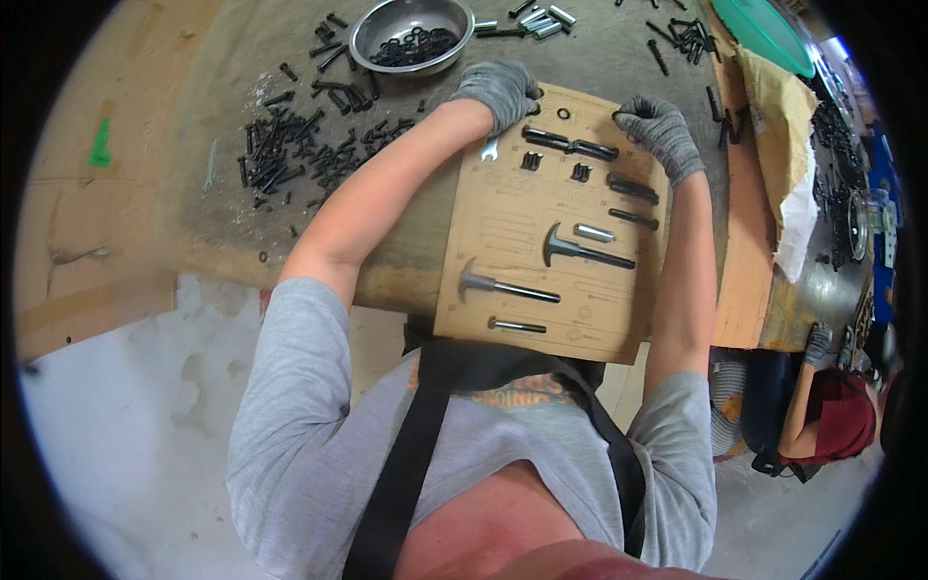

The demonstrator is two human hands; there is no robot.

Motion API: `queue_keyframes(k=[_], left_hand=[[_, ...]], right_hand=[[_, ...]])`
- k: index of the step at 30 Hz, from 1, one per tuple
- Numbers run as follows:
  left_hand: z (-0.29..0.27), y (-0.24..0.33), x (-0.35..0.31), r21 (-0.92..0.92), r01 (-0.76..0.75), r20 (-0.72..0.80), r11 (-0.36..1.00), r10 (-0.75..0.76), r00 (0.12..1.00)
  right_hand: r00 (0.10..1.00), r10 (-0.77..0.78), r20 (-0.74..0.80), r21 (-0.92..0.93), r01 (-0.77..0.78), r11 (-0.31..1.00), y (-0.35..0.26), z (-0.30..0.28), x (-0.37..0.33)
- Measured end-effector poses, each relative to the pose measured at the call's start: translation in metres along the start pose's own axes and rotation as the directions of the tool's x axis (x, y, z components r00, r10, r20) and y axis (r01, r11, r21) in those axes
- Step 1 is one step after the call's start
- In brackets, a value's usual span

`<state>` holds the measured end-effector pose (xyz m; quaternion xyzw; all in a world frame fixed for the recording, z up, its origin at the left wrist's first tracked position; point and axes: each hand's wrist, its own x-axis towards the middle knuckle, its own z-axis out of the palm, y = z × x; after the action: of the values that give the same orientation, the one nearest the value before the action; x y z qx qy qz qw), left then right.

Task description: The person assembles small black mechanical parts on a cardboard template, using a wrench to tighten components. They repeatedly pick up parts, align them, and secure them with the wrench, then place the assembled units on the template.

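A brown cardboard sheet (493,232) with printed outlines lies at the table's front edge, reaching toward my apron. My left hand (498,94), in a grey knit glove, is closed at its top left corner. At its top right, my right hand (662,133), gloved alike, has its fingers pinched together; what either hand holds is too small to make out. Between them lies a black ring (563,114). Below are a long black jointed rod (570,143), small black coils, dark bars, a silver cylinder (594,233), two T-shaped pieces (588,253) and a bolt (517,326). A small wrench (490,149) shows beside my left wrist.
A metal bowl (360,43) of black rings stands at the back. Black bolts (280,145) are scattered at left, with more at the back right. Silver cylinders (546,21) lie beyond the bowl. A green basin (764,34) and brown paper (778,116) lie right; another gloved person (841,416) sits there.
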<state>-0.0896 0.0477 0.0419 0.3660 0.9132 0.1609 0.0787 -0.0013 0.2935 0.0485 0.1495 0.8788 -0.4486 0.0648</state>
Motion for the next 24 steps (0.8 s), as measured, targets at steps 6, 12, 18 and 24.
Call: queue_keyframes(k=[6,12,18,24], left_hand=[[-0.007,-0.001,0.000,-0.008,-0.023,-0.064,1.000,0.022,0.998],[0.001,-0.030,-0.046,-0.312,0.134,-0.357,0.940,-0.247,0.901],[0.001,-0.048,-0.053,-0.320,0.059,-0.479,0.946,-0.215,0.851],[-0.003,-0.049,-0.051,-0.288,0.056,-0.363,0.956,-0.163,0.918]], right_hand=[[0.984,-0.144,-0.104,0.189,0.161,0.969,0.012,-0.020,-0.028],[0.894,-0.248,-0.374,-0.092,0.230,0.969,-0.006,-0.119,0.026],[0.703,0.094,-0.705,0.570,0.482,0.665,-0.035,-0.206,0.092],[0.939,-0.274,-0.207,0.067,0.293,0.954,-0.015,-0.037,0.044]])
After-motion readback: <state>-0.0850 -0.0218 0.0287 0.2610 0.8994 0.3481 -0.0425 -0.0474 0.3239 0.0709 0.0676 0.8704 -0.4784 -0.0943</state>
